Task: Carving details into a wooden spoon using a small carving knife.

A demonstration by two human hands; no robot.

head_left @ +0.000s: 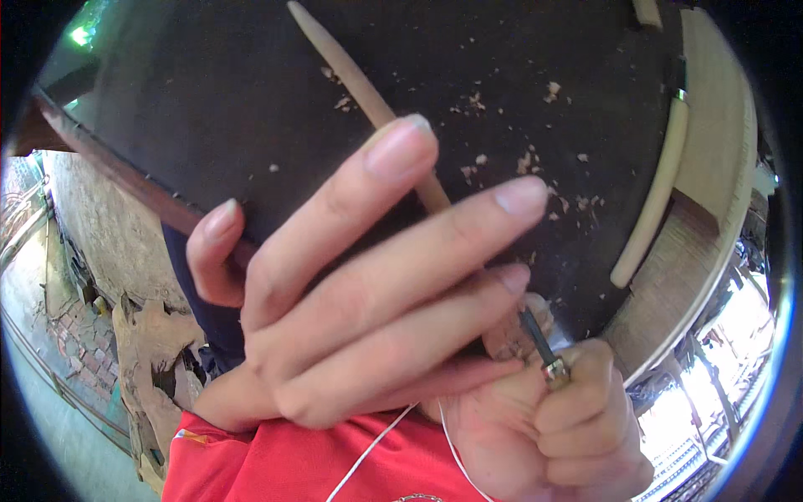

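Observation:
A pale tapered wooden stick (355, 79) runs from the top edge down behind my left hand (360, 268). The fingers of that hand bend loosely across it, with the little finger lifted off to the side; its lower end is hidden. At the lower right my right hand (577, 410) is closed around a tool with a dark metal shank and a shiny collar (554, 368). The tool's handle is inside the fist. Both hands are close together, the left thumb reaching to the right palm. Small wood shavings (527, 159) lie scattered over the dark work surface (226, 109).
To the right rests another tool with a long pale wooden handle (657, 201), beside wooden blocks (711, 125). A gnarled root-like wood piece (134, 343) stands at the lower left. A white cord (368, 456) hangs across my red shirt (276, 468).

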